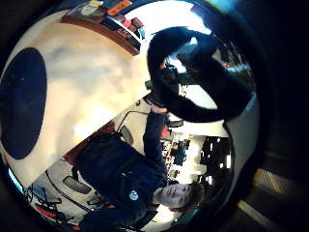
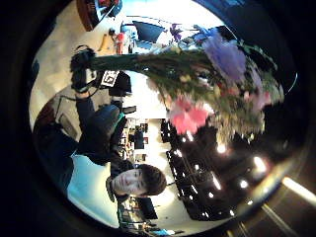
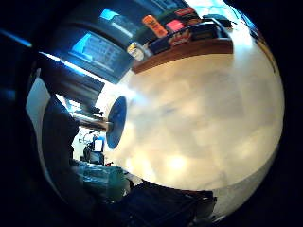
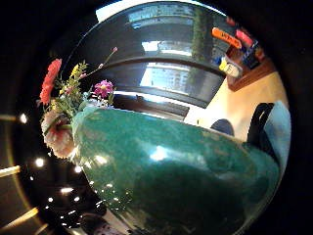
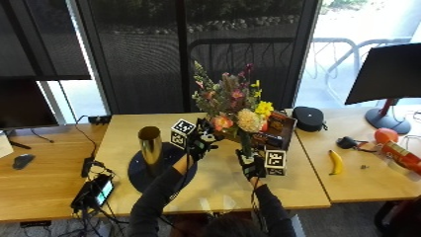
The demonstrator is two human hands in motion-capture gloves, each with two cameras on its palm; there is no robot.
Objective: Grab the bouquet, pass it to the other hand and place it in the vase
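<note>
In the outside view my right hand point(image 5: 250, 167) grips the green stem wrap of the bouquet point(image 5: 230, 106) and holds it upright above the middle of the table. Its red, pink, yellow and purple flowers stand high. My left hand point(image 5: 200, 142) is raised just left of the stems, apart from them, fingers relaxed. The left thumb side palm view faces the bouquet point(image 2: 207, 84) with a gloved hand point(image 2: 81, 64) at its stem end. The green wrap point(image 4: 161, 161) fills the right thumb side palm view. A gold vase point(image 5: 150, 143) stands on a dark round mat point(image 5: 141, 175) to the left.
A dark box point(image 5: 273, 131) sits behind the bouquet, and a black pouch point(image 5: 308, 118) to its right. A banana point(image 5: 336, 162), an orange ball point(image 5: 386, 135) and a monitor point(image 5: 388, 74) are at the right. A phone point(image 5: 95, 191) lies front left.
</note>
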